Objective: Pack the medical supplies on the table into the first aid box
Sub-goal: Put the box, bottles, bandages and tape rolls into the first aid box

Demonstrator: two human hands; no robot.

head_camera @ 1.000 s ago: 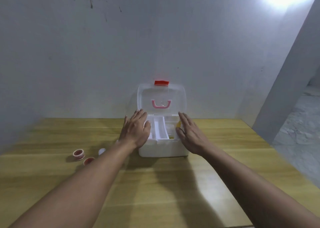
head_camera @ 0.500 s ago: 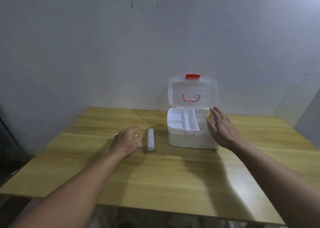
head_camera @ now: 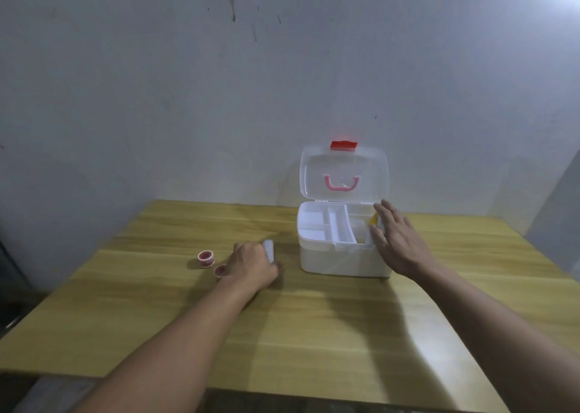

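Observation:
A white first aid box (head_camera: 339, 260) stands open on the wooden table (head_camera: 314, 334), its clear lid (head_camera: 367, 168) upright with a red latch and pink handle. A white divided tray sits inside, with something yellow at its right end. My right hand (head_camera: 398, 240) rests flat against the box's right side, fingers apart. My left hand (head_camera: 252, 263) closes around a white bandage roll (head_camera: 269, 248) lying left of the box. Two red-and-white tape rolls, one (head_camera: 206, 257) further left and one (head_camera: 220, 270) partly hidden by my left hand, lie on the table.
A grey wall (head_camera: 219, 99) rises right behind the table. The table's left edge drops to a dark floor, and its near edge runs along the bottom of the view.
My left hand left the box, went left to the table and now closes around the white bandage roll. My right hand has stayed on the box. The camera has swung left and back.

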